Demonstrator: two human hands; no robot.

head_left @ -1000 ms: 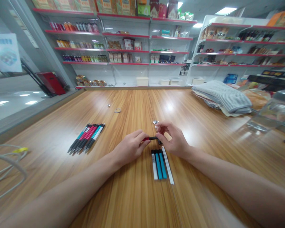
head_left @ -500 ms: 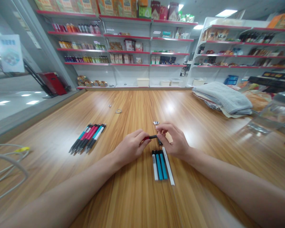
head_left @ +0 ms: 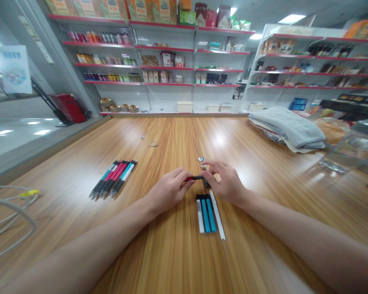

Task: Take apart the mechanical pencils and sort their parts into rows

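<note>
My left hand [head_left: 168, 190] is closed round a red and black pen [head_left: 194, 178], held level just above the wooden table [head_left: 171, 245]. My right hand [head_left: 225, 181] pinches the pen's black front end with its fingertips. Just below the hands lie one white and two blue pen barrels [head_left: 205, 213] side by side, with thin white refills [head_left: 217, 216] to their right. A few small metal tips [head_left: 201, 159] lie just beyond my right hand.
A row of several assembled pens [head_left: 113, 178], blue and red, lies to the left. A rubber band [head_left: 153, 143] sits farther back. Folded striped cloths [head_left: 290, 128] lie at the right, a white cable [head_left: 9, 212] at the left edge. Shop shelves [head_left: 171, 61] stand behind.
The hands stay nearly in place on the pen; my right hand's fingers have shifted slightly lower along the pen's front end.
</note>
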